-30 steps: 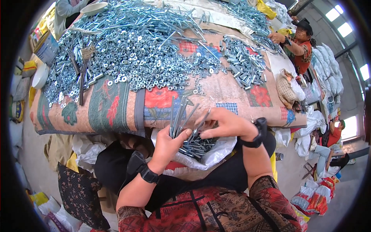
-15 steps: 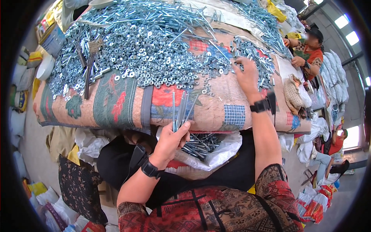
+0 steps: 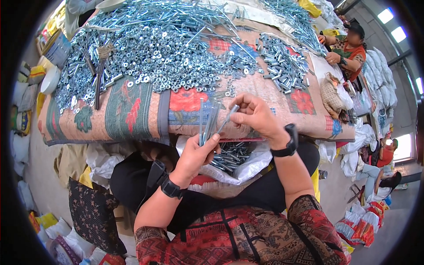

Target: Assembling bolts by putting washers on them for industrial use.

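My left hand (image 3: 197, 154) is closed round a small fan of thin metal rods (image 3: 209, 121), their upper ends pointing away from me. Between thumb and fingers, my right hand (image 3: 257, 117) pinches a short metal sleeve (image 3: 234, 108) at the upper end of the rightmost rod. Whether the rod is inside the sleeve I cannot tell. Beyond that hand, a heap of similar metal sleeves (image 3: 282, 66) lies on the patterned cloth (image 3: 185, 123). A wide pile of nuts and washers (image 3: 163, 62) spreads to the left of it.
Many long rods (image 3: 172, 15) lie along the table's far side. A white sack (image 3: 254, 165) at my lap holds dark metal fasteners (image 3: 229, 157). Dark tied metal bars (image 3: 100, 79) rest on the nut pile. At the far right sits a co-worker (image 3: 353, 57); a knitted bag (image 3: 330, 95) lies nearer.
My right hand has come from the sleeve heap back toward my left hand, bringing a metal sleeve to one rod. My left hand still holds the rods in nearly the same place.
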Available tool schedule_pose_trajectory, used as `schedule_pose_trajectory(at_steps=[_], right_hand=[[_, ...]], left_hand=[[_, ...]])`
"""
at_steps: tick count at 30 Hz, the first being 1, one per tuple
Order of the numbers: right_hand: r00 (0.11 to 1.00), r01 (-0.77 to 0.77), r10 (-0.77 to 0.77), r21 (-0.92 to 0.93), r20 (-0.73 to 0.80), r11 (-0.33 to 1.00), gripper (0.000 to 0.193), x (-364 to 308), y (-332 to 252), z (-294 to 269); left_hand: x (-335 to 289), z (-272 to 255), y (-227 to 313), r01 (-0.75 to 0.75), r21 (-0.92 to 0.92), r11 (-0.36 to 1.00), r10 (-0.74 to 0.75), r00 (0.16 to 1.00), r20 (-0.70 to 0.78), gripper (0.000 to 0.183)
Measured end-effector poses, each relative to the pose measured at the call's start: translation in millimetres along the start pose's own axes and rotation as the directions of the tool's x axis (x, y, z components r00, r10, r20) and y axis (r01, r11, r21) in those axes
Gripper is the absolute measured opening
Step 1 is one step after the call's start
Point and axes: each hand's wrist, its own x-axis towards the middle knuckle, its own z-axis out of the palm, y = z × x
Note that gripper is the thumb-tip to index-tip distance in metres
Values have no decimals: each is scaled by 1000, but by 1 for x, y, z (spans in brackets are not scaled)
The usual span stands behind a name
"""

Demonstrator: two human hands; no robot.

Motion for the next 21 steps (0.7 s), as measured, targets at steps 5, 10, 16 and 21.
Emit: schedule_pose_trajectory(at_steps=[5,10,16,21], right_hand=[[995,-99,101,-108,8,989,24,-3,35,32],[934,180,-320,-559,-161,809,23,37,23,-34],[806,43,-584,-994,93,-99,39,95,47,-95],[842,38,-531,-992,95,-116,25,61,42,-66]], left_hand=[[3,-5,-1,-52,-212,976,32,995,-93,37],[-2,-14,5,15,-241,970,-55,985,-162,26],[7,-10,8,41,-213,976,-76,984,-162,23],[3,-14,7,35,-261,965,-86,979,-187,25]])
